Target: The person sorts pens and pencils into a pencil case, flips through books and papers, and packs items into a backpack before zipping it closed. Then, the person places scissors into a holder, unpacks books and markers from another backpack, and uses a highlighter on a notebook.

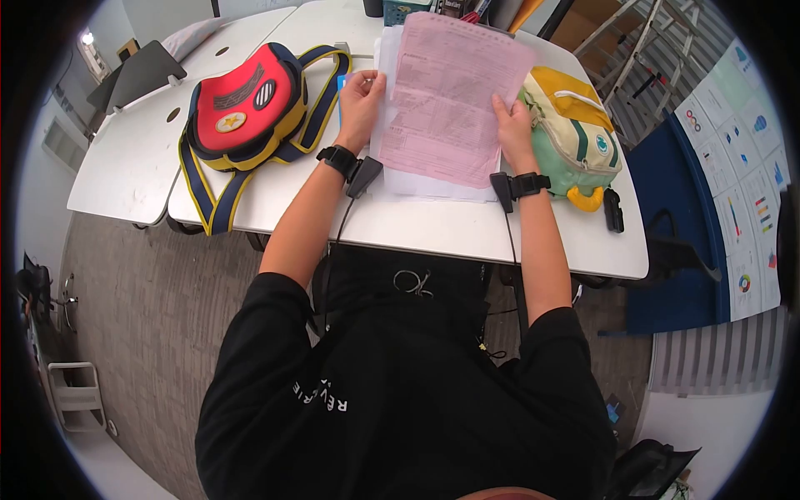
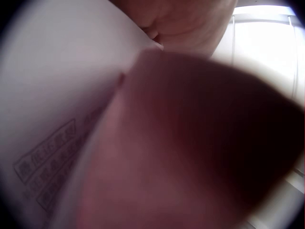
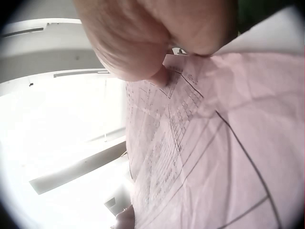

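A pink printed form [image 1: 454, 100] with a perforated top edge is held up over white paper sheets [image 1: 385, 125]. My left hand [image 1: 360, 102] pinches the left edge of the white sheets, fingers curled near their upper corner. In the left wrist view, printed characters show on a white sheet [image 2: 52, 143] beside the blurred hand. My right hand [image 1: 515, 133] grips the pink form by its right edge, thumb on the front and the other fingers hidden behind. The right wrist view shows the creased form [image 3: 257, 114] with its printed table lines, close under that hand.
A red backpack [image 1: 250, 100] with navy and yellow straps lies on the white table [image 1: 400, 221] at left. A green and cream bag [image 1: 575, 137] is close by the right hand, with a small black object [image 1: 613, 210] beside it. A teal basket [image 1: 406, 12] stands at the back.
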The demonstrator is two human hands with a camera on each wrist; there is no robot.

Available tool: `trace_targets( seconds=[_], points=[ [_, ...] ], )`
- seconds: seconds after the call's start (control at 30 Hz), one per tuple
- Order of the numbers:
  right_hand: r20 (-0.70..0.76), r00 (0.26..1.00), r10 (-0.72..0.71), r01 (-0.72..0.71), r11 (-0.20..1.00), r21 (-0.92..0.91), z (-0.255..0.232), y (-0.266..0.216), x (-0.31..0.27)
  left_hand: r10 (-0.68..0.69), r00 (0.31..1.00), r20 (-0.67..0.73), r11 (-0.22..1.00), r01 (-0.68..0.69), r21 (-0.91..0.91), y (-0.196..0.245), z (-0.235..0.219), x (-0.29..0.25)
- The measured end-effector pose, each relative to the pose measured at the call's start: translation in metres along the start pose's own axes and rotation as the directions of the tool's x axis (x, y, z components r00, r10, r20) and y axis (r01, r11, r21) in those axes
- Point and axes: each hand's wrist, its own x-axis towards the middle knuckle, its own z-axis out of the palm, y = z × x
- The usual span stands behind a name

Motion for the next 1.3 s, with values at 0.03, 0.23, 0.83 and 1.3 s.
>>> trace_targets(
  seconds=[0.03, 0.23, 0.83, 1.3],
  points=[
    [0.024, 0.999, 0.023, -0.024, 0.999, 0.023, 0.001, 0.004, 0.000, -0.006, 1.000, 0.003, 1.000, 0.006, 0.022, 0.001, 0.002, 0.001],
    [0.081, 0.993, 0.090, -0.096, 0.992, 0.082, 0.008, -0.008, -0.007, 0.021, 0.999, 0.049, 0.998, -0.024, 0.064, -0.001, 0.003, -0.004],
    [0.070, 0.997, 0.034, -0.050, 0.969, 0.242, -0.005, -0.022, -0.001, -0.192, 0.909, 0.369, 0.981, 0.178, 0.072, 0.008, 0.013, -0.020],
    [0.262, 0.954, 0.144, -0.212, 0.945, 0.250, -0.010, -0.021, -0.004, -0.285, 0.909, 0.304, 0.959, 0.272, 0.084, 0.011, 0.010, -0.013]
  ],
)
